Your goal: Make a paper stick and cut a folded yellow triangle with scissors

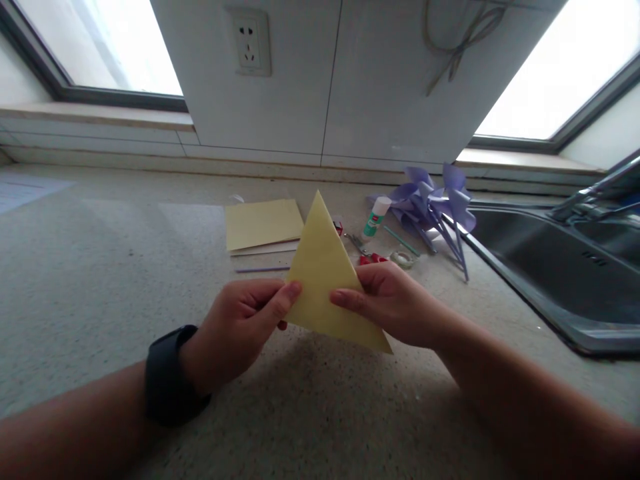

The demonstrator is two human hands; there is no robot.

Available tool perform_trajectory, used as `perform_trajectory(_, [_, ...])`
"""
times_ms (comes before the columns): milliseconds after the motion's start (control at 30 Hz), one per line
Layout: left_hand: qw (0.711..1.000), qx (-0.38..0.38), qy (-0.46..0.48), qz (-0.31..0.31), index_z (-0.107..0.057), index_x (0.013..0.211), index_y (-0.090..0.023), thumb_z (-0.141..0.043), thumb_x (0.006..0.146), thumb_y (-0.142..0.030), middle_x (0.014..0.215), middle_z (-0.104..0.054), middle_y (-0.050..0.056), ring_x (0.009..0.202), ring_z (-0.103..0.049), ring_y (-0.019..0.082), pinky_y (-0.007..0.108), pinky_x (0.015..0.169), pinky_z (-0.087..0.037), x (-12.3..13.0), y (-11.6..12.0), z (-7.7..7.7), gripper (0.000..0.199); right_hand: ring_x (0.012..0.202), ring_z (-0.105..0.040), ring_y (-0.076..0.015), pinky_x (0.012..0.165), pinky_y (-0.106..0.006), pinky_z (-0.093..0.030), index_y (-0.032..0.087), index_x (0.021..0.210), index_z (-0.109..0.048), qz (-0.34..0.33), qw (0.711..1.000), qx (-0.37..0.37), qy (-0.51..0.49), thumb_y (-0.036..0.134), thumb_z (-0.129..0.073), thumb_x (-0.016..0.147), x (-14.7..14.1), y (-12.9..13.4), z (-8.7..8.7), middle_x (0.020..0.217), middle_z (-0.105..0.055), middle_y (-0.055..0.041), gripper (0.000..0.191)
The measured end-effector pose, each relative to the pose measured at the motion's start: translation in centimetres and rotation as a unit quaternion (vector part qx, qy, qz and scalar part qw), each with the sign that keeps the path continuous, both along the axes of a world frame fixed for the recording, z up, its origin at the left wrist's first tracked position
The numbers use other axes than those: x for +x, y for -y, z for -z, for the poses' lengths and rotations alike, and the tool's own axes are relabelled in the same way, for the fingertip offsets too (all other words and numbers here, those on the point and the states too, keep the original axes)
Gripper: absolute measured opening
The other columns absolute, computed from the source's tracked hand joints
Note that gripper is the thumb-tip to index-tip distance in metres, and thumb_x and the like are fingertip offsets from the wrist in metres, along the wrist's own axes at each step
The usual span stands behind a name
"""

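A sheet of yellow paper (323, 267), folded into a triangle with its tip pointing up and away, is held above the counter between both hands. My left hand (245, 327) pinches its left edge, thumb on top; a dark band circles that wrist. On the other side my right hand (395, 300) grips the right edge, its thumb lying flat across the paper and the fingers behind. Just beyond the triangle lie a stack of yellow paper (263, 223), a purple stick (263, 270) and red-handled scissors (373, 258), partly hidden by my right hand.
A glue stick (376, 217), a roll of clear tape (402, 259) and a green stick (401, 240) sit behind my right hand. Purple paper pinwheels (433, 200) lie beside the metal sink (540, 267). A wall socket (250, 41) is above; a white sheet (30, 190) lies far left.
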State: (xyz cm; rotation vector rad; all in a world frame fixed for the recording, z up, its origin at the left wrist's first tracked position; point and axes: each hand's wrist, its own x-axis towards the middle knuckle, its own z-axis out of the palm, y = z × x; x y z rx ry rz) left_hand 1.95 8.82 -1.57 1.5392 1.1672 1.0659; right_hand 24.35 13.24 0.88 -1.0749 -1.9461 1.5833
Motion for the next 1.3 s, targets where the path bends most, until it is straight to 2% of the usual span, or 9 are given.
perform_trajectory(200, [0.998,-0.041,0.032,-0.033,-0.072,0.074,-0.019,-0.057,0.094,-0.050,0.063,-0.060,0.000,0.053,-0.048,0.010,0.019,0.048,-0.042,-0.1,0.0,0.5,0.039,0.052,-0.045,-0.0100,0.044,-0.022,-0.032,0.017,0.068,-0.057,0.128,0.987,0.084,0.038,0.062,-0.057,0.086,-0.7,-0.4,1.2,0.063,-0.052,0.0004,0.048])
perform_trajectory(367, [0.997,-0.052,0.039,-0.031,-0.075,0.083,-0.020,-0.057,0.095,-0.048,0.065,-0.067,0.002,0.052,-0.049,0.010,0.019,0.049,-0.043,-0.1,-0.2,0.7,0.036,0.051,-0.047,-0.0113,0.043,-0.023,-0.031,0.018,0.065,-0.057,0.154,0.977,0.124,0.080,0.067,-0.056,0.085,-0.6,-0.7,1.3,0.060,-0.051,0.0005,0.053])
perform_trajectory(500, [0.998,-0.038,0.040,-0.023,-0.073,0.076,-0.019,-0.056,0.097,-0.044,0.064,-0.068,0.002,0.053,-0.051,0.009,0.018,0.047,-0.041,0.0,-0.2,0.4,0.037,0.052,-0.048,-0.0120,0.043,-0.024,-0.031,0.018,0.064,-0.057,0.178,0.969,0.141,0.101,0.071,-0.056,0.083,-0.5,-0.6,1.3,0.059,-0.051,0.0001,0.056])
perform_trajectory(800, [0.992,-0.072,0.096,0.025,-0.071,0.070,-0.016,-0.054,0.098,-0.036,0.060,-0.070,0.002,0.048,-0.048,0.007,0.016,0.043,-0.035,-0.1,-0.5,0.4,0.038,0.051,-0.048,-0.0119,0.042,-0.023,-0.031,0.018,0.068,-0.059,0.151,0.978,0.111,0.089,0.074,-0.056,0.083,0.2,-1.1,1.5,0.060,-0.053,-0.0002,0.058])
perform_trajectory(1033, [0.997,-0.042,0.044,0.052,-0.065,0.064,-0.015,-0.051,0.099,-0.036,0.057,-0.067,0.002,0.048,-0.050,0.007,0.016,0.044,-0.036,-0.1,-0.3,0.2,0.043,0.051,-0.049,-0.0118,0.043,-0.023,-0.033,0.018,0.071,-0.061,0.136,0.981,0.092,0.102,0.074,-0.057,0.082,0.6,-1.2,1.0,0.062,-0.055,-0.0003,0.057])
perform_trajectory(1133, [0.998,0.023,-0.040,0.053,-0.057,0.055,-0.016,-0.049,0.099,-0.032,0.047,-0.054,-0.003,0.045,-0.045,0.007,0.018,0.043,-0.034,-0.4,-0.1,0.1,0.048,0.049,-0.047,-0.0109,0.041,-0.023,-0.030,0.018,0.068,-0.057,0.114,0.980,0.099,0.132,0.074,-0.055,0.084,1.1,-1.4,0.7,0.060,-0.052,0.0012,0.057])
perform_trajectory(1200, [0.984,0.147,-0.098,0.013,-0.053,0.051,-0.016,-0.051,0.097,-0.025,0.044,-0.044,-0.005,0.042,-0.038,0.006,0.019,0.042,-0.030,-0.8,0.0,-0.4,0.047,0.047,-0.044,-0.0099,0.040,-0.023,-0.026,0.019,0.065,-0.055,0.074,0.977,0.101,0.174,0.072,-0.053,0.086,1.4,-1.5,0.2,0.059,-0.049,0.0021,0.057])
perform_trajectory(1233, [0.967,0.226,-0.121,-0.015,-0.051,0.051,-0.016,-0.053,0.095,-0.020,0.045,-0.043,-0.005,0.043,-0.037,0.006,0.020,0.042,-0.029,-1.1,0.1,-0.7,0.045,0.047,-0.044,-0.0097,0.041,-0.023,-0.026,0.018,0.065,-0.055,0.046,0.973,0.098,0.203,0.070,-0.053,0.087,1.5,-1.5,-0.1,0.059,-0.049,0.0022,0.056])
perform_trajectory(1300, [0.909,0.384,-0.157,-0.046,-0.052,0.053,-0.016,-0.060,0.089,-0.014,0.049,-0.047,-0.003,0.047,-0.041,0.008,0.023,0.046,-0.033,-1.4,0.3,-1.6,0.037,0.048,-0.044,-0.0095,0.042,-0.024,-0.026,0.018,0.064,-0.056,-0.026,0.959,0.096,0.266,0.065,-0.054,0.089,1.6,-1.3,-0.7,0.058,-0.050,0.0023,0.053])
